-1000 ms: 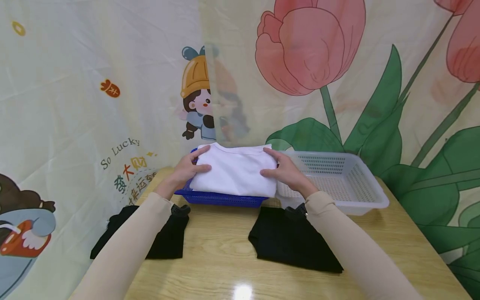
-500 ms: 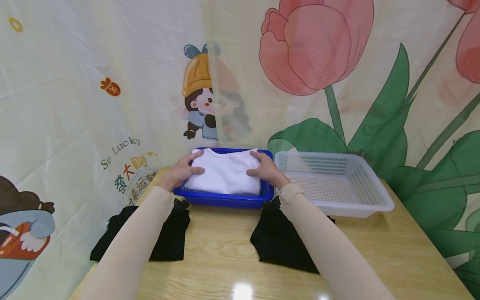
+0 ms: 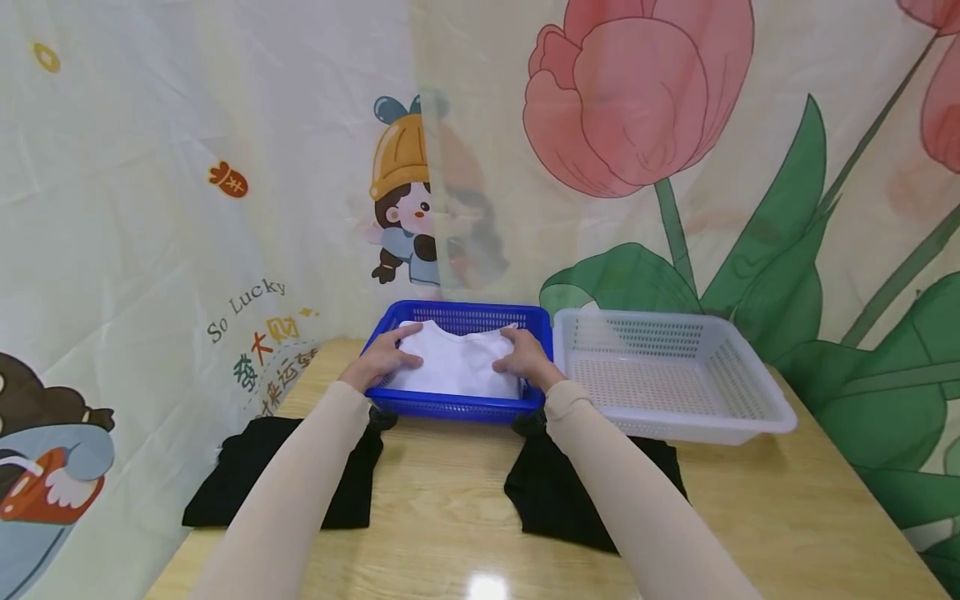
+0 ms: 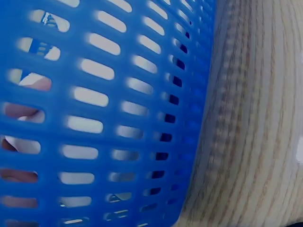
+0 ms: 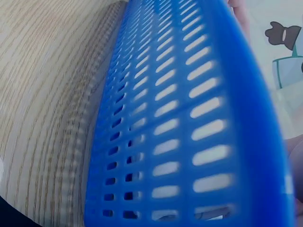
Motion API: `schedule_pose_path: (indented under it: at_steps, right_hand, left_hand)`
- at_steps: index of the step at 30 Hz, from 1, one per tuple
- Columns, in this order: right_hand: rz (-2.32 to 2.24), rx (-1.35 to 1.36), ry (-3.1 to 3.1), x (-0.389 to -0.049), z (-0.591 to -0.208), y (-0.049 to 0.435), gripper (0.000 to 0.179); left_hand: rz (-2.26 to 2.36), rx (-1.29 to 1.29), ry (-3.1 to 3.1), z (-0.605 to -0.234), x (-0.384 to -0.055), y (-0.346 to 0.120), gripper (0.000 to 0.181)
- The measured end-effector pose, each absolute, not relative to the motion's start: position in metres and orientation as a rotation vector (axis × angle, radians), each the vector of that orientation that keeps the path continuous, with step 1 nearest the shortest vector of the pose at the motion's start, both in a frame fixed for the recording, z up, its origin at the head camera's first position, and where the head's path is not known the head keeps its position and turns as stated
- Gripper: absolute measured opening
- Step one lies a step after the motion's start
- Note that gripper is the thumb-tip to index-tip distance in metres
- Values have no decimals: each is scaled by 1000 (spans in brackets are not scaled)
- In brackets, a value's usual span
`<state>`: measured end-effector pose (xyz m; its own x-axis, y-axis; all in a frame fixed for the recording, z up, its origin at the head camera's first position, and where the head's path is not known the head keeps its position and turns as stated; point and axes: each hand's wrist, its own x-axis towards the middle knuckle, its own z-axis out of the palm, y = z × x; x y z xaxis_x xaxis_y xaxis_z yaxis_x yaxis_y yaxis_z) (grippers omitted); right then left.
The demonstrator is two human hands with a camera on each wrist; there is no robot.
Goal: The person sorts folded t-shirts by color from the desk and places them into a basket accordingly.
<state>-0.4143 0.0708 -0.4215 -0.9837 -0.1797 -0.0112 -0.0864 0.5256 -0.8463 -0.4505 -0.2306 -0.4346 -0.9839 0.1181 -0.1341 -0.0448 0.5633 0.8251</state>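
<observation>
Pale wooden bench [image 3: 435, 500]: left hand [image 3: 381, 358] and right hand [image 3: 527, 357], grips half-curled, hold folded white cloth shirt [image 3: 456, 365] inside blue plastic basket [image 3: 461, 408]. Folded black cloth garments [image 3: 255, 462] seemingly remain.

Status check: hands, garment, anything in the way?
Left hand and right hand holding white shirt by its sides. Shirt folded, inside blue basket. No obstruction seen.

Reading "So Lucky" in dark letters [image 3: 246, 310] on the cloth backdrop [image 3: 135, 275], arching left of the blue basket [image 3: 457, 408], spelling "發大财" in coloured characters [image 3: 262, 346] nearer that basket, showing "来运" in a partly unreadable brown line [image 3: 287, 372] nearest the basket, bearing an illegible mark on a red pouch print [image 3: 228, 179] up and left of it
</observation>
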Motion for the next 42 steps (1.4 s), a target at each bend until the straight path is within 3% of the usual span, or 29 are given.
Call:
schedule_pose_path:
  at_steps: [12,19,23,31,42]
  right_hand:
    - [-1389,-115,2665,-411,-425,76,81]
    - [-1344,-253,2540,-393,-395,91,79]
    - [-1321,-388,2516,-375,-367,113,78]
    - [-1310,-431,2528,-321,-322,180,84]
    - [-1406,-545,2562,-251,-329,272,76]
  left_hand:
    - [1072,9,2711,-429,-448,-205,79]
    - [727,106,2841,-409,-432,-201,76]
    - [608,194,2959,-395,-421,-201,68]
    - [838,457,3023,-373,-380,-197,45]
    - [1106,709,2885,-365,-309,-168,31]
